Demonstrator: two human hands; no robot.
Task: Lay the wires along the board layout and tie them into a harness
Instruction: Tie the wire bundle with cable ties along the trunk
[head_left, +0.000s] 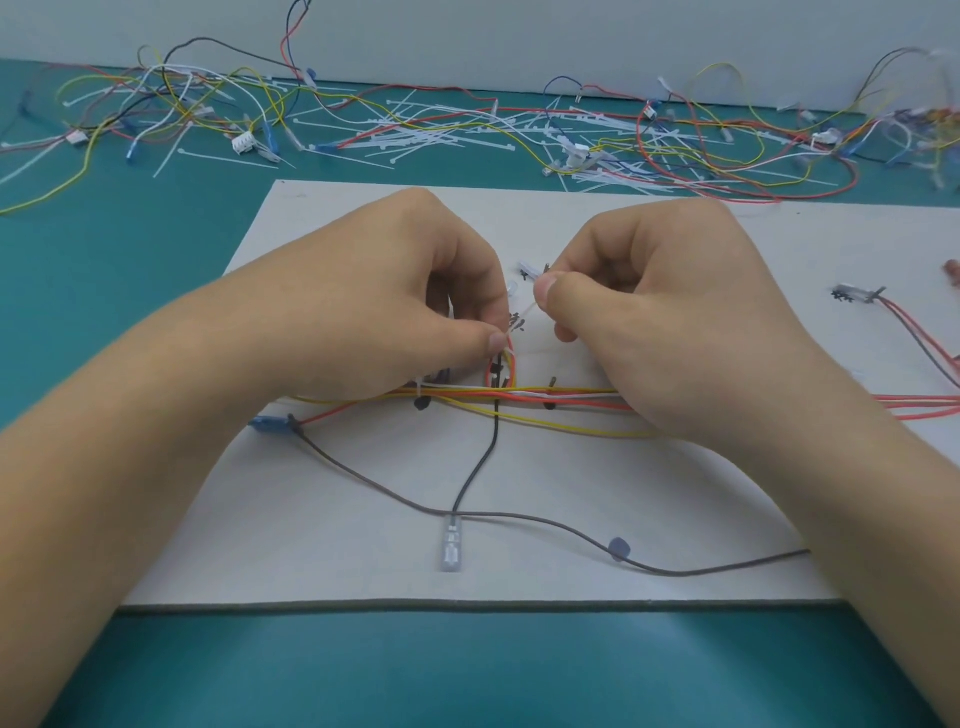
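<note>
- The left hand is curled, and between its thumb and forefinger one end of a thin white cable tie is pinched, right at the top of a wire branch.
- The right hand is also curled, and the other end of the cable tie is pinched between its thumb and forefinger; the tie is stretched taut between the two hands, sloping up towards the right.
- It cannot be told whether the wires themselves are caught in the left pinch, as the fingertips cover that spot.
- The wire branch, made of red, yellow and black strands, is seen rising from the main wire bundle up to the left thumb.
- The main wire bundle of red, yellow and white strands is laid across the white board from left to right, beneath both hands.
- A dark pin is set upright just beside the bundle.
- A black wire is run down from the branch towards the near edge and is ended in a clear terminal.
- A brown wire is led from a blue terminal in a long curve across the black wire to the right.
- A white connector with red and grey leads is placed at the board's right side.
- The board is laid on a teal counter, where loose cable ties and spare wires are scattered along the far wall.
</note>
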